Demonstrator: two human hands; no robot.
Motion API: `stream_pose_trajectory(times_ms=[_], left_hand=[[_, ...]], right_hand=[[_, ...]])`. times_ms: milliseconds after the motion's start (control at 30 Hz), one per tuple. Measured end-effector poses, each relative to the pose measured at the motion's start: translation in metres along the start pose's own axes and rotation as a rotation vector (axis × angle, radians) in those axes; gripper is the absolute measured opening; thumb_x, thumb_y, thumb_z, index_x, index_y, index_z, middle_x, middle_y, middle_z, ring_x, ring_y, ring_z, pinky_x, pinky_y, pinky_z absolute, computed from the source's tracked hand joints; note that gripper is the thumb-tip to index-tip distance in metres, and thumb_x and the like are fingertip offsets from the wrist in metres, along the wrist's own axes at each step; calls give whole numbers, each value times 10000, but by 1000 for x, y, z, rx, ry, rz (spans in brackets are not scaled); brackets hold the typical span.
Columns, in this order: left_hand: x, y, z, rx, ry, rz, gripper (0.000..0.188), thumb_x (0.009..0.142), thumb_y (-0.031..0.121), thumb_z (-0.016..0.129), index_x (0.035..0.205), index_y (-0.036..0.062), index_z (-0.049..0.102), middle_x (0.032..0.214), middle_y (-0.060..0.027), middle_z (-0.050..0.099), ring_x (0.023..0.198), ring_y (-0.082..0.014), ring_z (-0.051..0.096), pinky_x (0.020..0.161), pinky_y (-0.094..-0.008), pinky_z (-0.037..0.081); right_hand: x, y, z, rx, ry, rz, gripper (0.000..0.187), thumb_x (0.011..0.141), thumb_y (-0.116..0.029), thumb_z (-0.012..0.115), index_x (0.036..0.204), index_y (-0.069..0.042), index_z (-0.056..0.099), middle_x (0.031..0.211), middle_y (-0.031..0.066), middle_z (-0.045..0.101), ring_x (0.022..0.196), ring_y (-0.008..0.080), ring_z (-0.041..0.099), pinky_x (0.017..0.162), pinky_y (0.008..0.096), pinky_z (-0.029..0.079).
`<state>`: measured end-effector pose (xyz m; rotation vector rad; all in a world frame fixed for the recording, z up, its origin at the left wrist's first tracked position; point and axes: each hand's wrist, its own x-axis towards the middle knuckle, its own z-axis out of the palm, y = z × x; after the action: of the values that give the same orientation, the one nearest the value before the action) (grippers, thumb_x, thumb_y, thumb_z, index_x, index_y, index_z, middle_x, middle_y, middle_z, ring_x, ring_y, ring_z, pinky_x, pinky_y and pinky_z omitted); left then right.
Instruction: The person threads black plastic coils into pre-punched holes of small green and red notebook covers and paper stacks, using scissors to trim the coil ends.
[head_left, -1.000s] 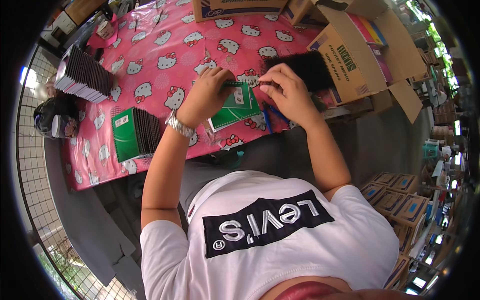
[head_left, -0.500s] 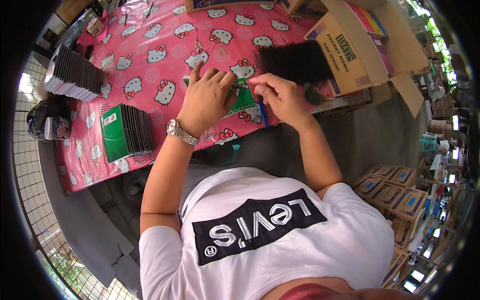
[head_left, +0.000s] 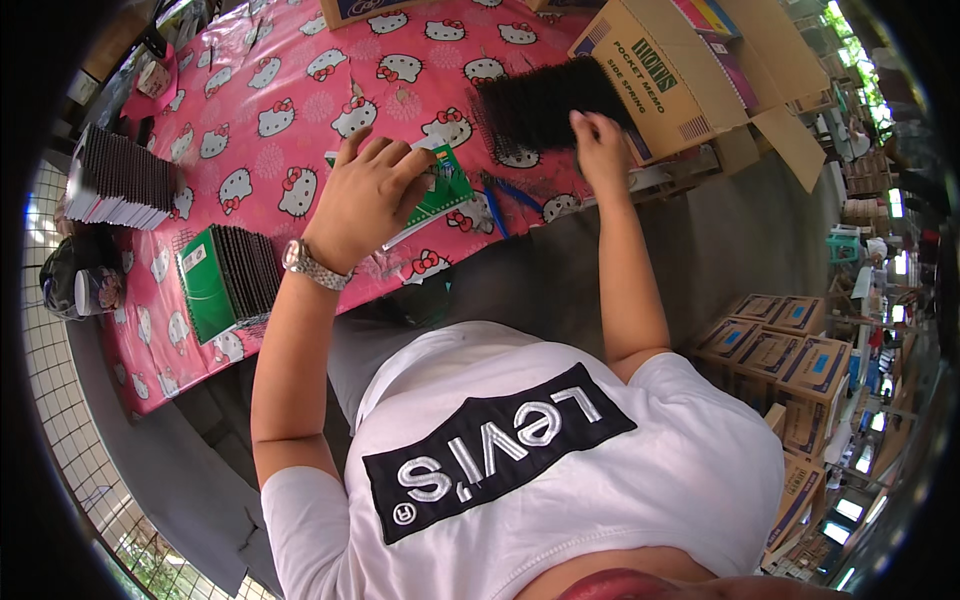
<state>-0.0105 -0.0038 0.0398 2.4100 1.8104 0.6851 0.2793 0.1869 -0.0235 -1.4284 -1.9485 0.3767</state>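
A green-covered notebook (head_left: 440, 190) with a row of holes along its edge lies on the table near its front edge. My left hand (head_left: 370, 195), wearing a wristwatch, rests over it with bent fingers and holds it down; part of the cover is hidden beneath. My right hand (head_left: 602, 150) is at the near right side of a pile of black binding coils (head_left: 545, 105). Its fingers are curled together, and whether a coil is between them is too small to tell. Between both hands lies a blue-handled tool (head_left: 505, 200), apparently pliers.
Bound green notebooks (head_left: 215, 280) stand stacked at the left, with another notebook stack (head_left: 120, 180) behind. An open cardboard box (head_left: 660, 85) borders the coils on the right. A pink patterned cloth (head_left: 270, 75) covers the table. Several cartons (head_left: 775, 350) are piled at the far right.
My right hand has left the notebook and moved right to the coil pile. My left hand stays on the notebook. The whole view has shifted slightly.
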Motion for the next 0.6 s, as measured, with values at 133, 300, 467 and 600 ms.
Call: stream_pose_trajectory(times_ms=[133,300,467,600], left_hand=[[0,2,6,203,152,-40,280,931,237,634,1201,166,602,1204,-76,591,1351,-320,430,1126,-580,260],[-19,25,23,267,245,-364,296,905,257,680,1169,140,615,1232,-100,555,1322,-379,410,1060,-579,322],[-14,15,14,6,177,-223,278,816,190,760,1059,114,650,1038,-80,592,1067,-326,523,902,-442,450],[-8,21,9,-47,152,-175,288,786,189,779,1037,109,661,1017,-56,600,1032,-305,525,893,-439,451]], right_hand=[[-29,80,26,-562,-80,51,475,816,-497,742,931,-40,682,1044,184,685,1036,330,620,1001,529,419],[-13,45,13,-433,-345,214,444,764,-377,784,1013,-26,676,1061,129,698,1026,285,652,966,444,477],[14,-84,-23,1139,-991,-148,515,780,-250,738,1210,21,652,1143,126,690,979,190,639,888,341,501],[18,-110,0,663,-1386,-189,541,770,-296,711,1199,31,661,1277,179,635,1191,247,601,1054,361,446]])
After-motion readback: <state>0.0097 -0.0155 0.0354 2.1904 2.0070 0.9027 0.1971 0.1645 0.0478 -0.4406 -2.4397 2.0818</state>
